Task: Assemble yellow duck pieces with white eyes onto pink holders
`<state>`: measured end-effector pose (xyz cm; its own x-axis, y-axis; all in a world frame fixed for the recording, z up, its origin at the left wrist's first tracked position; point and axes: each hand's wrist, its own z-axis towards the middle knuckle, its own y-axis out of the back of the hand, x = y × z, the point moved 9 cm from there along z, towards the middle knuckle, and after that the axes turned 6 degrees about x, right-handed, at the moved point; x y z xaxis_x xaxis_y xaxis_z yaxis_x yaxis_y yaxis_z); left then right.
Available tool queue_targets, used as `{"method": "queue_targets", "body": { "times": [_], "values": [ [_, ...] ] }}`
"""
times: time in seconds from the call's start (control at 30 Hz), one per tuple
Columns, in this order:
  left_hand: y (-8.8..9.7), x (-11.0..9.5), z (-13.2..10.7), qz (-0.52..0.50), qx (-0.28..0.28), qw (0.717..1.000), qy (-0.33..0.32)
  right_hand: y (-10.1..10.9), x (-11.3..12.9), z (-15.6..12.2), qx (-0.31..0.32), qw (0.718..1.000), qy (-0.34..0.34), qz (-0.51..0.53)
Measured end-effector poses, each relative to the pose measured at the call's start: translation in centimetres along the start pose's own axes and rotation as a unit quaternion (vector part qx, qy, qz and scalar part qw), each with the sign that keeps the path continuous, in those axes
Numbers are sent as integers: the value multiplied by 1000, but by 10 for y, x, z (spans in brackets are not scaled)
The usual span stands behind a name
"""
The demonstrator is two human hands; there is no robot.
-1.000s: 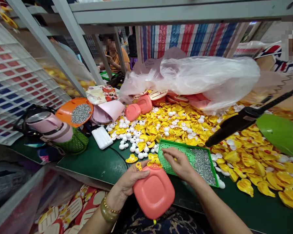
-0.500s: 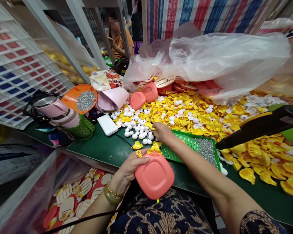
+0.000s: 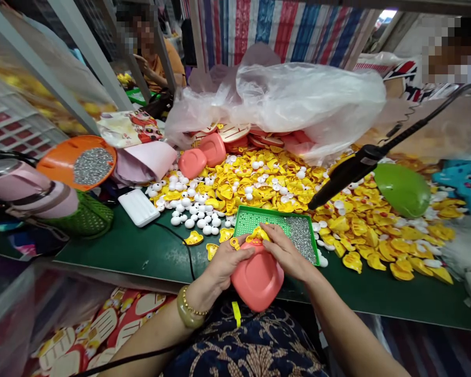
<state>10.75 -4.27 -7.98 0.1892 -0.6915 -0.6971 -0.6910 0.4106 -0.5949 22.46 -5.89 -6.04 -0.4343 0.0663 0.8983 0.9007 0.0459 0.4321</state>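
My left hand (image 3: 221,266) grips a coral-red, rounded-square plastic case (image 3: 259,280) by its left side, thumb on the face. A small yellow ring (image 3: 234,242) sticks up beside that thumb. At the case's top edge is a yellow plastic piece (image 3: 258,233), and my right hand (image 3: 286,252) has its fingers closed over it. Part of the piece is hidden by those fingers. A yellow tag (image 3: 236,314) hangs below the case. Just beyond my hands stands a green perforated tray (image 3: 245,222) with small metal screws (image 3: 303,238) at its right end.
Yellow shells (image 3: 361,230) and white ball pieces (image 3: 198,209) cover the bench (image 3: 149,256). A black electric screwdriver (image 3: 341,175) hangs at the right. An orange bowl (image 3: 55,159) of screws, a pink tumbler (image 3: 23,183) and a white power bank (image 3: 138,207) stand left. Co-workers are beyond.
My right hand has come back from the white balls to the top of the red case, bringing a yellow piece. My left hand keeps its hold. The view has swung right.
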Motion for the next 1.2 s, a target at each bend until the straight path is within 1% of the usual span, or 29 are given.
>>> {"method": "queue_targets", "body": {
  "times": [0.1,0.2,0.27,0.37,0.43,0.47,0.53,0.63,0.73,0.8,0.9,1.03,1.2],
  "values": [
    [-4,-3,-1,7,11,1000,-6,8,6,-4,56,996,52,47],
    [-11,-4,-4,18,43,999,-11,13,2,-5,70,992,49,91],
    [-14,-5,-7,33,51,998,-22,16,0,-4,43,993,36,104],
    [-11,-9,-11,71,28,996,-53,27,0,-8,-62,989,10,136],
    [-8,-15,-14,110,2,991,-82,31,-2,-15,-126,972,-30,196],
    [-8,-18,-16,135,-11,986,-100,28,-3,-19,-143,962,-50,229],
    [-12,-27,-20,193,-29,971,-137,20,0,-24,-158,945,-74,277],
    [-24,-37,-29,277,-44,943,-179,11,9,-28,-185,932,-79,301],
    [-36,-43,-38,331,-43,919,-211,8,13,-32,-224,920,-94,306],
    [-42,-45,-43,351,-34,908,-227,7,15,-34,-232,916,-104,311],
    [-46,-46,-47,366,-32,899,-239,5,17,-37,-229,915,-109,313],
    [-46,-45,-48,375,-36,894,-244,3,17,-39,-232,917,-102,307],
    [-46,-45,-49,381,-44,892,-241,3,14,-41,-254,927,-61,269]
  ]
}}
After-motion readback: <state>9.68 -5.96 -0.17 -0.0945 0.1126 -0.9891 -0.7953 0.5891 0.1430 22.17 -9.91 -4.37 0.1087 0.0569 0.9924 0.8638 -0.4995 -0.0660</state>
